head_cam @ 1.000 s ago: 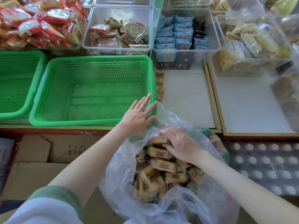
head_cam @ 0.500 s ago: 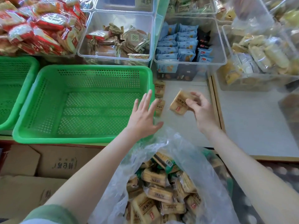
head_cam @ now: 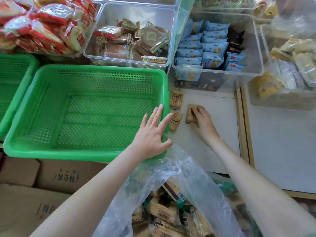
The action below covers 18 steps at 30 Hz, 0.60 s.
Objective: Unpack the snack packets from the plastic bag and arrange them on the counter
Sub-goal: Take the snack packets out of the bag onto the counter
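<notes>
Right hand (head_cam: 203,123): grip clamped on one snack packet (head_cam: 190,112), fingers curled over its top, the packet lying on the white worktop (head_cam: 215,144) just right of two like packets (head_cam: 176,100), which sit in a near-far line against the right wall of the green basket (head_cam: 82,152). Left hand (head_cam: 152,135): grip apart, fingers straight and spread, palm resting on the basket's near right corner. Plastic bag (head_cam: 196,175): near centre, below the worktop edge, mouth open, holding many more packets (head_cam: 163,211); clear bins (head_cam: 251,48) of other snacks stand along the far side.
</notes>
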### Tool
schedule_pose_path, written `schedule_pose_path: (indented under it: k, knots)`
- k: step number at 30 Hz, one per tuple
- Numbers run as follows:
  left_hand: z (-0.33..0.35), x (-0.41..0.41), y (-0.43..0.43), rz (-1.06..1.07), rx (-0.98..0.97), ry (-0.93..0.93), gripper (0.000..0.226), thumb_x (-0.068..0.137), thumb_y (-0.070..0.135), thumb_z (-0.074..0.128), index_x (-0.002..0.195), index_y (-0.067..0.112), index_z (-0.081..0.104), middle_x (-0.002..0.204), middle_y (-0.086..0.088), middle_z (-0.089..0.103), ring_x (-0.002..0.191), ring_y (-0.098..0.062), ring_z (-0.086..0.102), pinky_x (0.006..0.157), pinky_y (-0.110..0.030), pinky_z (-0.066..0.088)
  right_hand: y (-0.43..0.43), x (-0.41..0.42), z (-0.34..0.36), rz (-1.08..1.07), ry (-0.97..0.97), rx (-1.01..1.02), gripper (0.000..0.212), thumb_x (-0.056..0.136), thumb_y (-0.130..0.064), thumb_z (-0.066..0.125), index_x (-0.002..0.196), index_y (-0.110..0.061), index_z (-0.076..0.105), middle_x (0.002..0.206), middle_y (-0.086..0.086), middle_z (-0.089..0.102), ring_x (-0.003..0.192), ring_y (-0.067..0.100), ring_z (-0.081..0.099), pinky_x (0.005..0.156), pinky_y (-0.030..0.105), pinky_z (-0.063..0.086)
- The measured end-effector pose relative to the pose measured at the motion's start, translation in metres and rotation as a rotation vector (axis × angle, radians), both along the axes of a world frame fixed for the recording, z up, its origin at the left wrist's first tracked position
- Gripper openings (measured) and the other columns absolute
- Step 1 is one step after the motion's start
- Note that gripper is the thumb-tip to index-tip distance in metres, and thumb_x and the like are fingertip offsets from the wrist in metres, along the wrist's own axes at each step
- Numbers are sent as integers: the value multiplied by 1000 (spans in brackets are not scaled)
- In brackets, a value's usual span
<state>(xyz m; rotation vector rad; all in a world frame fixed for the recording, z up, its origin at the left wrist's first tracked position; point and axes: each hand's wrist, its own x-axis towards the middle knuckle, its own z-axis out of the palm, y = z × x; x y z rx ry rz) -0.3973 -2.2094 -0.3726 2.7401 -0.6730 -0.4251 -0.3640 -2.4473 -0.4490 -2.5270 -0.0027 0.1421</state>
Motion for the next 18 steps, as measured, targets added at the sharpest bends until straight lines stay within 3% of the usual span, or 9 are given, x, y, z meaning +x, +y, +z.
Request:
schedule_pose_path:
  k: [3,7,9,12,15,18]
  knots:
    - [-1,1,0,-1,4,7,82,80,56,27,153,35,-4,159,-2,-24,147,-14,-17,120,-46,-6,-2,24,1,-17,1,-6,56,87,4,58,140,4,41,149,24,30,141,38,25,118,39,19]
    - [1,0,0,-2,-20,28,79,84,53,33,153,35,-3,159,-1,-24,149,-15,-9,120,-46,-2,11,32,27,-59,-6,24,57,91,-7,59,144,-3,37,155,20,22,146,32,16,119,35,13]
    - [5,0,0,1,-12,36,77,86,55,31,153,36,-3,159,-1,-23,149,-18,-7,120,-47,0,25,12,57,-97,-85,47,55,92,-10,60,142,-1,38,152,19,28,144,31,20,117,30,12]
    - [15,-4,0,11,39,34,73,94,57,34,154,35,-1,160,-5,-19,149,-22,-8,120,-47,2,47,-47,105,-10,-300,81,48,89,-4,60,135,0,47,137,16,47,130,26,38,110,22,21]
    - [34,-21,4,-17,-63,-119,57,101,42,37,152,19,26,161,-14,12,147,-29,16,118,-51,17,61,-119,132,124,-384,60,42,88,-6,58,130,-6,53,125,8,55,117,19,44,105,24,31]
    - [50,-55,18,-157,-338,-363,38,98,20,40,127,5,59,139,-15,53,128,-30,49,109,-49,36,73,-182,132,260,-400,-32,32,90,-16,54,120,-9,59,110,5,61,100,21,51,88,32,42]
